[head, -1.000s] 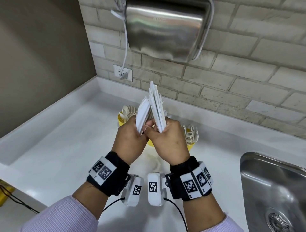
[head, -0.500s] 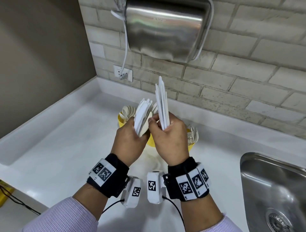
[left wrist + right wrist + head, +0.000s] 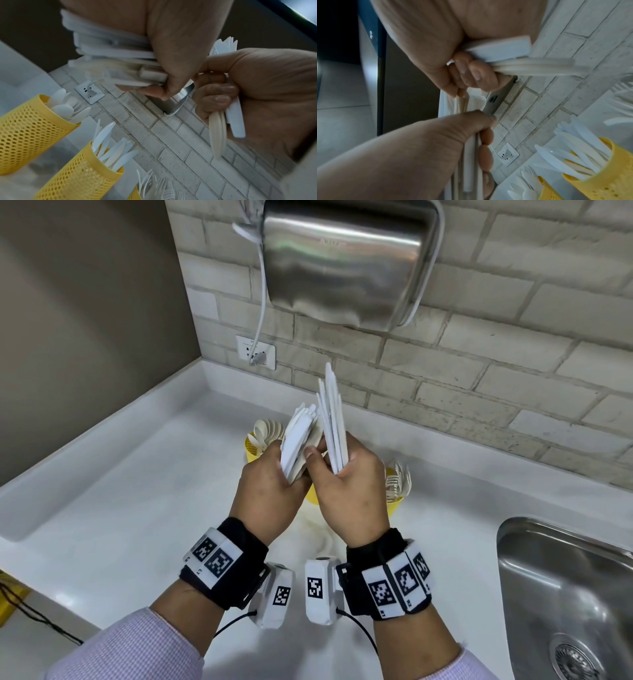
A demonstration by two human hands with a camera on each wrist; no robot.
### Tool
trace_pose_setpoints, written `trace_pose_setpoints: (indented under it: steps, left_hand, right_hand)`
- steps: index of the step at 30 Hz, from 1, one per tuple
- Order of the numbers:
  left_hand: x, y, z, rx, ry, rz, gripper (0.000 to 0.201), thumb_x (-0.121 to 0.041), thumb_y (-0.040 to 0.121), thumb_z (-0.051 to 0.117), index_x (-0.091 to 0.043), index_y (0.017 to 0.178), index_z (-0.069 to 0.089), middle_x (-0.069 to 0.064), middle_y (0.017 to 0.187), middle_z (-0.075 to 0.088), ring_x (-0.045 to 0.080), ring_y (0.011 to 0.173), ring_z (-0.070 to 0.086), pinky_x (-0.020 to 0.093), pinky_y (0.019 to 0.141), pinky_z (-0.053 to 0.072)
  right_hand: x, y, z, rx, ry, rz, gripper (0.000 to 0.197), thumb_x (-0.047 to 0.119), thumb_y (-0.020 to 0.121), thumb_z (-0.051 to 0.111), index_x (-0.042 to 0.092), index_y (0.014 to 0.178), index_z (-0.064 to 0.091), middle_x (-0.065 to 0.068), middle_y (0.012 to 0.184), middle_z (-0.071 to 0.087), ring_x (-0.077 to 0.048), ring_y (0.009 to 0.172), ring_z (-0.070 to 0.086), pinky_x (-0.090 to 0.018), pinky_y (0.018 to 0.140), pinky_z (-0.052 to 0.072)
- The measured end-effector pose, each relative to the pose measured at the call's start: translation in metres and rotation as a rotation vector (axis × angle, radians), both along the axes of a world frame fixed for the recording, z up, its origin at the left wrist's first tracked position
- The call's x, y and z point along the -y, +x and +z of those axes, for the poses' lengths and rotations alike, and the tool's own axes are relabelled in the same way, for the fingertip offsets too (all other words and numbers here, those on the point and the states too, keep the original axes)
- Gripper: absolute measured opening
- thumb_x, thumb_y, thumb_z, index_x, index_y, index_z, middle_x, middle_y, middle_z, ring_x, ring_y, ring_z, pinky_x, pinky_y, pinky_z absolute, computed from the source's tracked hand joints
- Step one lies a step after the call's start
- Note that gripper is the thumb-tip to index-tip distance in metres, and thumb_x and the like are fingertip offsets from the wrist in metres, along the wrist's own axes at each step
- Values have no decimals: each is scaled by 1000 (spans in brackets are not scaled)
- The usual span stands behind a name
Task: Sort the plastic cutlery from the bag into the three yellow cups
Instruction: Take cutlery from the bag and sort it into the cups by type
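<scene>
1. White plastic fills both our hands, held up over the counter (image 3: 137,508) in front of the cups.
2. L hand (image 3: 270,494): fingers curled round a fanned bunch of cutlery (image 3: 299,440), ends tilted up and to the right. Which type it is, we can't tell from the head view.
3. R hand (image 3: 349,494): closed round a tighter bundle of knives (image 3: 332,419), standing near upright, tips toward the brick wall (image 3: 479,378). R wrist cam shows the handles (image 3: 501,50) poking out below the curled fingers (image 3: 471,73).
4. The 2 hands sit just beside each other, thumbs nearly touching; the bunches fork apart in a V.
5. Three yellow mesh cups stand in a row on the counter, behind and below our hands:
   - spoon cup (image 3: 25,129), far left, w/ spoons in it
   - knife cup (image 3: 82,178), middle, w/ knives in it; mostly hidden by our hands in the head view
   - fork cup (image 3: 394,501), right, w/ forks (image 3: 397,481) sticking up
6. A crumpled clear bag (image 3: 315,529) lies on the counter under our wrists, partly hidden.
7. Steel hand dryer (image 3: 342,258) on the wall above, its cord going to a socket (image 3: 255,356). Steel sink (image 3: 565,594) at the right.
</scene>
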State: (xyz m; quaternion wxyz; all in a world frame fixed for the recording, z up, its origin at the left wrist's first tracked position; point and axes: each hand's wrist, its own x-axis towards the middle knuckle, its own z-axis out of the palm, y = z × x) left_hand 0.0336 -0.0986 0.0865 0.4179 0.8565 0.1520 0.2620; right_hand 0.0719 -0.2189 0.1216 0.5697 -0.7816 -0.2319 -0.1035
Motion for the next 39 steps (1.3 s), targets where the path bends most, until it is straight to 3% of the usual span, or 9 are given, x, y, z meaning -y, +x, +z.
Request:
trace_pose_setpoints:
  steps: [5,9,13,16,18,24,29,33,39]
  left_hand:
    - [2,-3,-3,15,13,-3,27,-27,88,74,-13,109,63,-8,82,67,9,67,58,7,60,41]
    - [2,-2,-1,-2,-40,-29,21,-28,87,75,-21,104,65,-14,76,66,5,62,61,9,59,44]
    - [0,-1,5,-80,-355,-117,11,-25,87,75,-17,86,67,4,65,67,17,52,64,33,59,54]
    - [-1,-3,7,-65,-735,-227,22,-17,90,76,4,91,68,10,66,63,21,53,54,31,56,47]
    - [1,-4,10,-67,-926,-309,22,-16,88,78,2,93,68,9,69,61,21,53,51,27,53,45]
    - [2,-8,17,-22,-1017,-460,5,-19,84,75,-14,82,74,8,76,66,18,55,57,27,55,49]
    - [5,-9,24,99,-639,-362,9,-7,89,75,0,95,75,7,82,75,17,68,68,24,63,52]
    - [9,-11,29,108,-555,-380,6,-1,91,72,0,97,72,-2,74,72,11,66,66,18,61,51]
    - [12,-11,32,105,-476,-348,18,-6,92,71,-23,87,70,-7,67,68,12,59,61,25,58,53]
  right_hand:
    - [4,9,15,-60,277,-136,12,17,97,63,22,89,55,10,67,57,-10,61,55,-26,61,47]
    - [8,13,19,-186,514,-79,11,24,102,55,14,106,54,-7,63,51,-24,50,48,-34,48,45]
    - [19,14,29,-437,834,9,17,15,108,47,0,113,52,-17,86,70,-25,58,53,-30,48,48]
    - [27,16,32,-671,1023,138,13,19,107,48,9,108,57,-16,93,74,-27,77,67,-41,71,61]
    - [29,17,31,-753,1128,184,22,23,107,50,5,99,60,-16,86,68,-29,79,68,-47,76,62]
    - [32,26,22,-777,1296,206,18,28,103,54,21,87,51,5,64,37,-8,45,35,-19,40,35]
    - [31,19,31,-644,1189,261,17,27,103,55,16,89,57,6,56,28,-5,37,28,-16,33,26]
    - [30,8,35,-404,842,192,15,16,97,66,16,83,62,4,51,32,-10,37,26,-16,41,25]
    - [28,-7,34,-3,263,156,16,7,90,76,11,105,74,14,68,67,-4,63,65,-23,64,54]
